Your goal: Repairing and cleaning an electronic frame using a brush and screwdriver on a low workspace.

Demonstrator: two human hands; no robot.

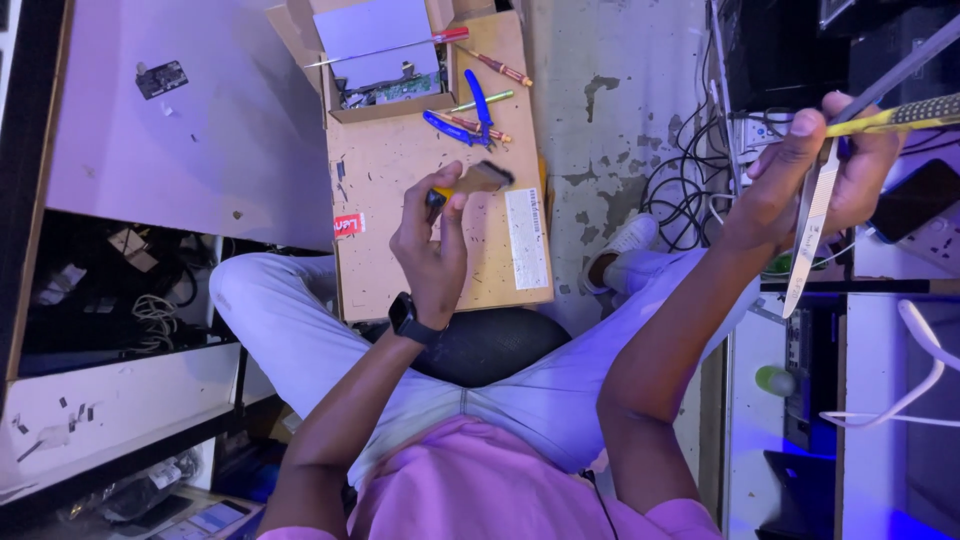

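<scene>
At the far left lies a pale worktop (pixel 180 130) with a small dark circuit board (pixel 161 78) at about 10 o'clock of the view. Below it, shelves (pixel 110 300) hold tangled cables.

In the middle, a cardboard sheet (pixel 440 200) rests across the person's lap. At 12 o'clock an open box (pixel 385 60) holds a green board, with a red-handled screwdriver (pixel 395 47) lying over it. At 3 o'clock from the box lie blue pliers (pixel 465 120) and more thin screwdrivers (pixel 495 67).

The left hand (pixel 430 250), with a dark watch (pixel 408 320) on the wrist, is closed around a small brush (pixel 475 180); its handle is between the fingers and its bristles point toward 2 o'clock, above the cardboard.

At the right, the right hand (pixel 830 170) is raised near a side shelf and is clamped on a yellow-handled tool (pixel 900 115) and metal tweezers (pixel 812 225), which hang toward 6 o'clock. The two hands are well apart. Dark cables (pixel 690 180) lie on the floor at 9 o'clock from this hand.
</scene>
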